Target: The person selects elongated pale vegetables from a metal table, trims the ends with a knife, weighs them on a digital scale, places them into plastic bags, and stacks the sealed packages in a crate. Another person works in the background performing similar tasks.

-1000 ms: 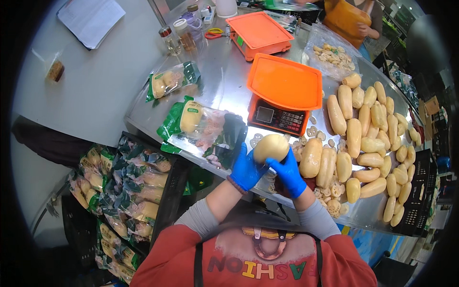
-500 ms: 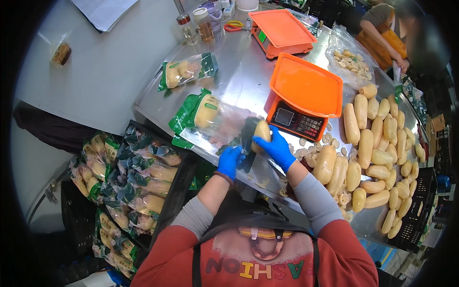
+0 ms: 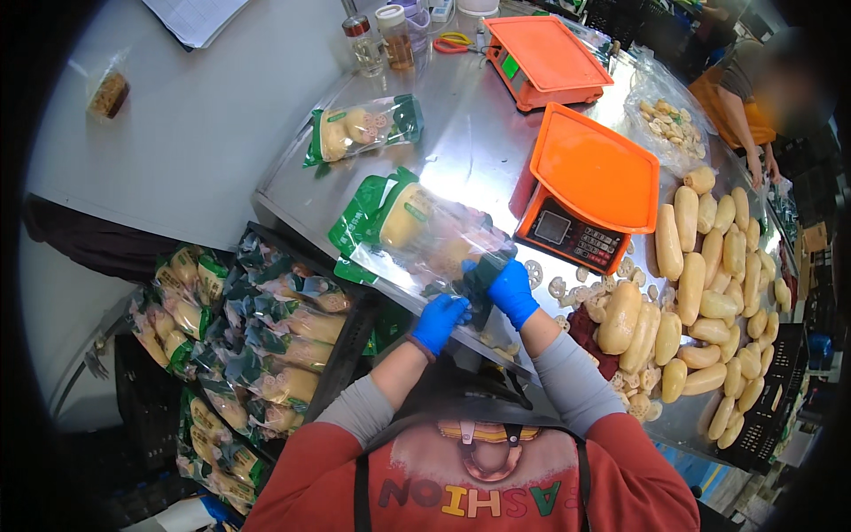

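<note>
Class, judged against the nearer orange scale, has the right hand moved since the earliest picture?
Yes: against the nearer orange scale, the right hand has moved left, toward the bag.

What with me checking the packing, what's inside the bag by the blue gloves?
A pale root shows at the bag's green end; the right hand and dark print hide part of the other end.

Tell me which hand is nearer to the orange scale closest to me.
Right. Your right hand is at the bag's right end, just lower left of the orange scale; your left hand is farther left, by the same end.
</note>
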A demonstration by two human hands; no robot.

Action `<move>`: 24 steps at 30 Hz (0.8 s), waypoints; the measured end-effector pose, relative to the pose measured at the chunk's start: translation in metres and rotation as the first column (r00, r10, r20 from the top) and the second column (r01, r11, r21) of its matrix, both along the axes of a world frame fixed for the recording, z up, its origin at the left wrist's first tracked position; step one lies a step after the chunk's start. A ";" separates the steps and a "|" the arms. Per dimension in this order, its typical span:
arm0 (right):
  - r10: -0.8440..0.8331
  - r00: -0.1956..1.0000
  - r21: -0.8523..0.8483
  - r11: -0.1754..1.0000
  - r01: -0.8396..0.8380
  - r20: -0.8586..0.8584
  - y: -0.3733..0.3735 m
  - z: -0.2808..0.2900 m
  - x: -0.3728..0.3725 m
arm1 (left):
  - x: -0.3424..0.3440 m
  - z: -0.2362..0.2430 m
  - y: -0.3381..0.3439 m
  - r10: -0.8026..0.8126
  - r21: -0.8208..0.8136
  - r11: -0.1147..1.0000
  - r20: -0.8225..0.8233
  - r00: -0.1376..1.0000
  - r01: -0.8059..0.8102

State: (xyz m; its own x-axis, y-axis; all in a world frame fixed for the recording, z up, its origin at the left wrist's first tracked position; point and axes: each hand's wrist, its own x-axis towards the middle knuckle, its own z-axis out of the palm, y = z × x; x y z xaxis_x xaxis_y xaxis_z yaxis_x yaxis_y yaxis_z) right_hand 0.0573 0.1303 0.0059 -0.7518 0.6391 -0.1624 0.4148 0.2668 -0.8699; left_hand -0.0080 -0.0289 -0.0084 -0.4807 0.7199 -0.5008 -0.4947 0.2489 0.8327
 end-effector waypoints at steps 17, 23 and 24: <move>0.259 0.966 0.467 0.852 -0.236 0.015 -0.029 0.023 -0.055 | -0.014 -0.006 -0.001 -0.028 0.084 0.996 0.082 0.996 0.021; 0.284 0.906 0.539 0.732 -0.417 0.315 -0.019 0.037 -0.060 | -0.027 0.006 -0.003 -0.143 0.022 0.990 0.048 0.989 0.142; 0.293 0.911 0.533 0.741 -0.407 0.289 -0.016 0.033 -0.059 | -0.032 0.015 -0.003 -0.215 0.012 0.976 -0.093 0.972 0.217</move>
